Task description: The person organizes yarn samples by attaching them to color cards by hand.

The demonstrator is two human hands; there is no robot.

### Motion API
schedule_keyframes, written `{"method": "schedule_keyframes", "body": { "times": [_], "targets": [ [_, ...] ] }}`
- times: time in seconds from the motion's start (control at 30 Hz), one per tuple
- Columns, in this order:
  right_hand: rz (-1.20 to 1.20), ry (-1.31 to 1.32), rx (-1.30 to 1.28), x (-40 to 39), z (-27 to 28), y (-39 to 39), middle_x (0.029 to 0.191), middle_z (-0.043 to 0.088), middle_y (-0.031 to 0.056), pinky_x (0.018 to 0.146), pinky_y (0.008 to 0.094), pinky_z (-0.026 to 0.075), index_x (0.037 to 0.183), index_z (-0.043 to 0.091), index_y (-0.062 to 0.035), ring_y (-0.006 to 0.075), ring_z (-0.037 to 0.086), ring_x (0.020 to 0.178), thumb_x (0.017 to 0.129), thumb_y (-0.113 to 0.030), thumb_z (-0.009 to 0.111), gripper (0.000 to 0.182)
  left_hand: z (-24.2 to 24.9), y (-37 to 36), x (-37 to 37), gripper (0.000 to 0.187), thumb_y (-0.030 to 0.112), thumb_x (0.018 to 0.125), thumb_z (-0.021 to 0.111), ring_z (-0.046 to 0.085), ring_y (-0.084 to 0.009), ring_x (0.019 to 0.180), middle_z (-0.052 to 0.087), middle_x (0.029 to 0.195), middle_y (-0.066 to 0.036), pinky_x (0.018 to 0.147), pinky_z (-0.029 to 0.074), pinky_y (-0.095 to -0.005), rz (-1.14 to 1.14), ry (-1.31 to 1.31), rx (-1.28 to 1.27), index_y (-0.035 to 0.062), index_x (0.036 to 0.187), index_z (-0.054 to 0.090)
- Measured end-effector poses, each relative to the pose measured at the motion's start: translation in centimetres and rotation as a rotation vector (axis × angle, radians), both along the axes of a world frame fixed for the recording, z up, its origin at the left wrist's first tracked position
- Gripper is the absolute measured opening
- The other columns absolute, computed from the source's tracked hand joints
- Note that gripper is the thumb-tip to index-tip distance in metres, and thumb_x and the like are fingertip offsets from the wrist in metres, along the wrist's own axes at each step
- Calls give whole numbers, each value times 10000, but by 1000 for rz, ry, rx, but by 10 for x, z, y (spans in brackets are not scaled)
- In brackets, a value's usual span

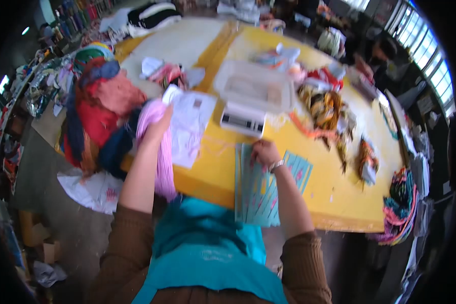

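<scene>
My left hand [159,124] is closed around a skein of pale pink yarn [163,167] that hangs over the table's near edge. White printed sheets [190,129] lie beside it on the table. My right hand [265,153], a watch at its wrist, is above teal cards [256,192] with dark lines and small pink marks. Its fingers are pinched together; what they hold, if anything, is too blurred to make out. A faint pink strand [220,143] runs across the yellow tabletop toward this hand. Just beyond it sits a white scale [242,119] with a clear plastic tub [256,86].
Red and navy yarn bundles [104,96] are heaped at the table's left. Orange and brown yarn [324,109] lies to the right, with multicoloured skeins [401,205] hanging off the right corner. A person [382,53] is at the far right. Paper [93,190] lies below on the left.
</scene>
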State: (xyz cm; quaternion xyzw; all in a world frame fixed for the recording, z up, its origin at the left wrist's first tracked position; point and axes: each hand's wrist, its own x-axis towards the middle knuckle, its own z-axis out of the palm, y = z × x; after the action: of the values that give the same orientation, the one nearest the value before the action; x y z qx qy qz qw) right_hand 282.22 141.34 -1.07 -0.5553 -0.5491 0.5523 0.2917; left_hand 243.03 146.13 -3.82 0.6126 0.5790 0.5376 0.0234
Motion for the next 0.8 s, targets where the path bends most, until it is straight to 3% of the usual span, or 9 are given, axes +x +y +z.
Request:
{"method": "schedule_keyframes", "body": {
  "times": [0.07,0.1,0.2,0.27,0.33,0.37,0.43,0.57,0.8],
  "targets": [
    [-41,57,-40,2,-9,3,635,637,101,358,256,396,934,606,23,124,531,406,817,-18,499,164,81,-58,48,257,251,891,622,542,-147,643,606,836,-44,559,444,-308,-92,-1047,-459,79,1080,596],
    [-32,48,-29,2,-6,2,651,642,104,374,252,405,979,594,19,122,537,419,822,-20,504,185,106,-78,56,303,246,882,637,498,-99,589,603,831,-27,535,405,-230,-217,-1295,-536,55,1112,594],
    [-26,71,12,4,-4,-5,695,653,111,421,234,426,1090,561,-3,113,553,452,834,-33,525,260,113,-112,69,360,207,899,596,551,-126,683,609,885,-62,608,467,-241,-577,-1585,-404,-41,1158,577],
    [-29,47,29,3,-3,-10,701,660,108,477,269,467,1047,593,-5,143,587,504,824,-62,562,232,147,-146,101,406,215,909,567,576,-151,885,602,1021,-99,790,496,-264,-553,-1726,-359,-44,1222,545],
    [-69,-406,635,-1,-15,-14,726,669,104,554,307,497,967,635,0,177,625,594,813,-103,605,187,153,-164,111,488,296,927,519,490,-222,1192,539,1268,-141,1027,379,-349,-678,-1629,-400,-34,1287,502],
    [-137,-472,616,-18,22,-35,778,679,111,630,327,506,893,663,0,201,644,684,794,-150,652,180,157,-172,119,502,314,932,502,461,-242,1248,518,1321,-148,1065,339,-373,-715,-1592,-424,-29,1300,493],
    [-111,-350,592,-40,67,-71,795,677,87,628,297,496,893,670,-6,162,628,685,801,-161,676,180,149,-180,133,564,375,932,472,401,-248,1324,461,1397,-156,1091,291,-409,-714,-1394,-517,-28,1326,473],
    [-26,528,142,-71,91,-124,845,653,-4,556,186,413,967,660,-26,61,548,683,875,-107,652,123,155,-194,160,508,357,961,444,422,-204,1298,472,1398,-110,1079,282,-391,-744,-919,-657,12,1331,497],
    [-135,735,-40,-73,93,-147,802,655,9,496,175,353,875,627,-51,44,530,624,898,-101,589,67,132,-194,167,550,331,948,464,499,-219,1212,511,1338,-158,1019,379,-341,-1028,-1342,-729,-95,1295,479]
  ]
}}
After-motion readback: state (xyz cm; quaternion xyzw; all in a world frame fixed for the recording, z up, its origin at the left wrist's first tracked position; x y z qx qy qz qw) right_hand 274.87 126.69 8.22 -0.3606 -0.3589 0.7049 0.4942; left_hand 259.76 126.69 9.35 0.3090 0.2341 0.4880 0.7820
